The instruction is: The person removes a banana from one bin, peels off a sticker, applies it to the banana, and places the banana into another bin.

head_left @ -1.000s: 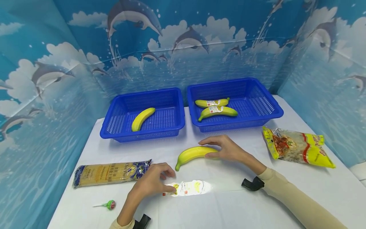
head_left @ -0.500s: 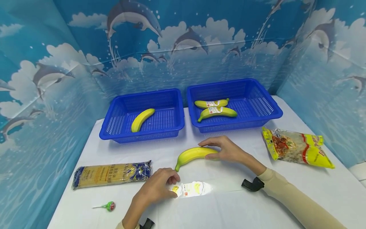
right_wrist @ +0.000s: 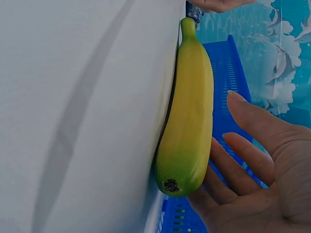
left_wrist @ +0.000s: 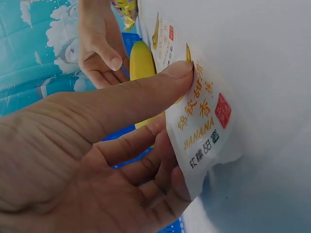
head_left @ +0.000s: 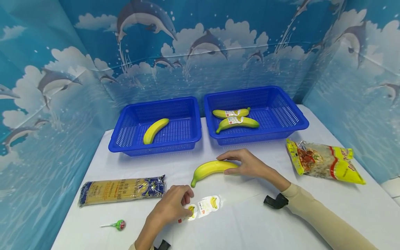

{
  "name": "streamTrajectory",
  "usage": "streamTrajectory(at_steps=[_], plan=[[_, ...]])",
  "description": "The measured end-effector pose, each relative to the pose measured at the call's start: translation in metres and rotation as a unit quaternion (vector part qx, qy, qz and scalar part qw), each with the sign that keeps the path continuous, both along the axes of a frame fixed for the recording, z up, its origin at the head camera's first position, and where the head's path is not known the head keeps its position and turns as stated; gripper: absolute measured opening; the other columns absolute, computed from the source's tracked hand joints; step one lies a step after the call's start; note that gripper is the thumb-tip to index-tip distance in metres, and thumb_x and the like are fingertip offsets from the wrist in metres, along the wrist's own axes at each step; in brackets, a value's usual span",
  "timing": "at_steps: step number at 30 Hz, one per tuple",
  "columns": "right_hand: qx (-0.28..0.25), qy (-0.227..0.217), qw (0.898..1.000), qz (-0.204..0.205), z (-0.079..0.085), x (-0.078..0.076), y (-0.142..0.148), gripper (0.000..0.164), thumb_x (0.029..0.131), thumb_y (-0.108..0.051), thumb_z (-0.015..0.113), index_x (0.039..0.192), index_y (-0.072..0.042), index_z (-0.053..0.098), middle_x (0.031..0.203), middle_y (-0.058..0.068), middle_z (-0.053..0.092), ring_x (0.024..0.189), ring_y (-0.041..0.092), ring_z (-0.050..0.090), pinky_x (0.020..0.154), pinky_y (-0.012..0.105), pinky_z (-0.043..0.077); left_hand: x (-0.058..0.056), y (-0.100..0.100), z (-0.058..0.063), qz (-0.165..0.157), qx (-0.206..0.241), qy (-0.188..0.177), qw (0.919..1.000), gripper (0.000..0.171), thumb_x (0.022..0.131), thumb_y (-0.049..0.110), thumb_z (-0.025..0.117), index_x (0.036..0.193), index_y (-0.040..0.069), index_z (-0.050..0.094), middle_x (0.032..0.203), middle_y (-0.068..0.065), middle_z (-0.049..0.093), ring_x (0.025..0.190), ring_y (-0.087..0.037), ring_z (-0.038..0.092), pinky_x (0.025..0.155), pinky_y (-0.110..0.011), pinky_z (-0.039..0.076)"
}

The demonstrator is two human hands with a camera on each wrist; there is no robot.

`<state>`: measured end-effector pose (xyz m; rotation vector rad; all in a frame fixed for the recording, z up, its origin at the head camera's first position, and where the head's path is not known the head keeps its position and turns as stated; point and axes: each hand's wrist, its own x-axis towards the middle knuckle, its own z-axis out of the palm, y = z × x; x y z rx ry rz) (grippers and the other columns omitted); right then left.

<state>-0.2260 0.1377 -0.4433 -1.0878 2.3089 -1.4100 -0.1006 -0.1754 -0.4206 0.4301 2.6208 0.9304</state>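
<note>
While I am watching the views from my distant post, a loose banana (head_left: 210, 169) is lying on the white-covered bench (head_left: 259, 225), its stem end pointing leftward and toward the near side. On the near side of that banana, the left grip (head_left: 173, 205) is pinching one end of a printed label strip (head_left: 208, 205), its thumb pressing on the front and its fingers curling behind (I am reading BANANA on it through the left wrist view). At the banana's right end, the right grip (head_left: 248, 164) is staying wide, its thumb spreading clear of the peel; I am not managing to tell whether its fingers are touching it.

Beyond the banana and to its left, a blue basket (head_left: 156, 147) is holding a single banana (head_left: 155, 131); beyond it and to its right, another blue basket (head_left: 262, 134) is holding two labelled bananas (head_left: 238, 123). Left of the loose banana, a pasta packet (head_left: 123, 190) is lying, with a lollipop (head_left: 120, 225) sitting to its near left. Well to its right, a yellow-ended bag (head_left: 323, 161) is resting.
</note>
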Motion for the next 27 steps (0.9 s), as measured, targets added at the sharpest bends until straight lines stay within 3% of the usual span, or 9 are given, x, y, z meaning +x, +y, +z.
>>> streamTrajectory(at_steps=[4,8,13,19,24,27], plan=[[0.0,0.0,1.0,0.0,0.0,0.0,0.0,0.047,0.09,-0.008,0.088,0.134,0.002,0.072,0.133,0.015,0.074,0.128,0.037,0.068,0.112,0.051,0.053,-0.001,0.0,-0.003,-0.006,0.007,-0.003,1.0,0.035,0.073,0.003,0.096,0.098,0.014,0.074,0.084,0.006,0.061,0.08,-0.011,0.053,0.074,-0.029,0.046],[0.005,0.003,1.0,-0.002,0.0,0.0,0.0,0.047,0.091,-0.007,0.088,0.134,0.004,0.071,0.135,0.018,0.073,0.13,0.038,0.067,0.112,0.05,0.052,-0.004,0.0,-0.007,-0.03,0.044,-0.006,0.9986,0.026,0.079,0.005,0.094,0.095,0.015,0.076,0.08,0.006,0.062,0.075,-0.009,0.053,0.069,-0.025,0.046],[0.006,0.012,1.0,-0.017,0.003,0.001,0.002,0.047,0.091,-0.008,0.087,0.134,0.006,0.071,0.136,0.022,0.072,0.131,0.039,0.066,0.113,0.052,0.052,-0.012,0.0,-0.012,-0.066,0.089,-0.019,0.9936,0.015,0.088,0.005,0.089,0.096,0.013,0.079,0.076,0.008,0.06,0.069,-0.004,0.05,0.063,-0.022,0.045],[-0.017,0.042,0.998,-0.04,0.005,0.002,0.003,0.042,0.091,-0.009,0.088,0.131,0.0,0.075,0.131,0.017,0.075,0.126,0.035,0.07,0.11,0.05,0.054,-0.02,0.003,-0.013,-0.108,0.127,-0.024,0.9857,0.003,0.095,0.006,0.081,0.095,0.008,0.08,0.073,0.011,0.055,0.065,-0.001,0.047,0.061,-0.02,0.042],[-0.048,0.057,0.997,-0.034,0.008,0.004,0.001,0.036,0.093,-0.009,0.087,0.128,-0.008,0.078,0.127,0.015,0.077,0.119,0.035,0.073,0.107,0.046,0.058,-0.026,0.008,-0.015,-0.129,0.147,-0.006,0.9806,0.008,0.1,0.01,0.075,0.093,0.01,0.078,0.076,0.013,0.057,0.068,0.0,0.049,0.063,-0.02,0.046],[-0.068,0.067,0.995,-0.012,0.009,0.005,-0.001,0.031,0.093,-0.007,0.086,0.123,-0.006,0.079,0.12,0.014,0.079,0.108,0.034,0.075,0.096,0.043,0.063,-0.029,0.011,-0.015,-0.124,0.15,-0.016,0.9807,0.01,0.101,0.014,0.075,0.093,0.011,0.078,0.081,0.012,0.066,0.072,-0.001,0.056,0.07,-0.022,0.05]])
